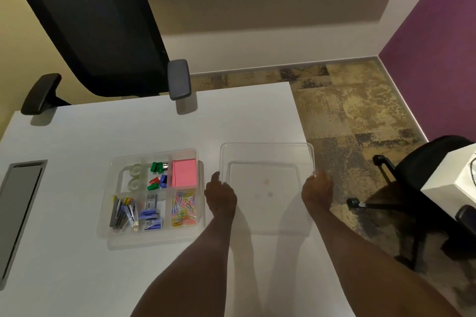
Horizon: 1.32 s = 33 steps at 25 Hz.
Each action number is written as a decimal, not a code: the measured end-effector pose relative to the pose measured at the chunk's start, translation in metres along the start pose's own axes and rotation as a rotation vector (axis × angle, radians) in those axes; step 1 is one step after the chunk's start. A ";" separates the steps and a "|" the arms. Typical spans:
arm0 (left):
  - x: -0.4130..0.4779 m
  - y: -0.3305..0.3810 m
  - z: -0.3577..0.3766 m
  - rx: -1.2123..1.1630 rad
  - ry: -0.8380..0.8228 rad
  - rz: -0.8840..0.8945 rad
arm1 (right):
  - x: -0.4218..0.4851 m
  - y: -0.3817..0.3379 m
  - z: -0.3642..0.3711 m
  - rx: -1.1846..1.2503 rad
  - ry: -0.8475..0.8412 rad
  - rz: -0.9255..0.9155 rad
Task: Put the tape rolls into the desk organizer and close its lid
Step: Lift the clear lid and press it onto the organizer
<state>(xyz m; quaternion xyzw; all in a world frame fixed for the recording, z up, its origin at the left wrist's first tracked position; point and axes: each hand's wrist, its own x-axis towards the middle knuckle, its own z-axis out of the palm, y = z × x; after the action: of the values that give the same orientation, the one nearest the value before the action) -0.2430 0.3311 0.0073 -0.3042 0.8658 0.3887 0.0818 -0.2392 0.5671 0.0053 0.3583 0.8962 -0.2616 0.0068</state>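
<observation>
A clear plastic desk organizer (154, 235) stands on the white table, left of my hands, with no lid on it. Two clear tape rolls (134, 177) lie in its back-left compartment. The clear lid (266, 153) is to the right of the organizer, near the table's right edge, tilted with its near side raised. My left hand (221, 194) grips the lid's left edge and my right hand (317, 189) grips its right edge.
The organizer also holds pink sticky notes (184, 172), coloured paper clips (183, 208), binder clips and staple boxes. A black office chair (103, 31) stands behind the table, another chair (417, 188) to the right. A grey cable hatch (18, 211) lies at the left.
</observation>
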 end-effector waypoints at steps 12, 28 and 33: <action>-0.010 0.015 -0.111 -0.193 0.338 0.159 | -0.048 -0.076 -0.049 0.318 0.155 -0.242; 0.052 -0.087 -0.326 -0.704 0.229 0.230 | -0.177 -0.194 -0.031 0.854 -0.276 -0.367; 0.071 -0.124 -0.357 -0.982 -0.028 0.042 | -0.199 -0.208 -0.022 1.084 -0.400 -0.189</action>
<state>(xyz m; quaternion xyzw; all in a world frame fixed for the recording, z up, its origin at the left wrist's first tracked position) -0.1933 -0.0229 0.1474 -0.2837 0.5849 0.7568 -0.0676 -0.2219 0.3246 0.1600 0.1730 0.6439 -0.7446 -0.0316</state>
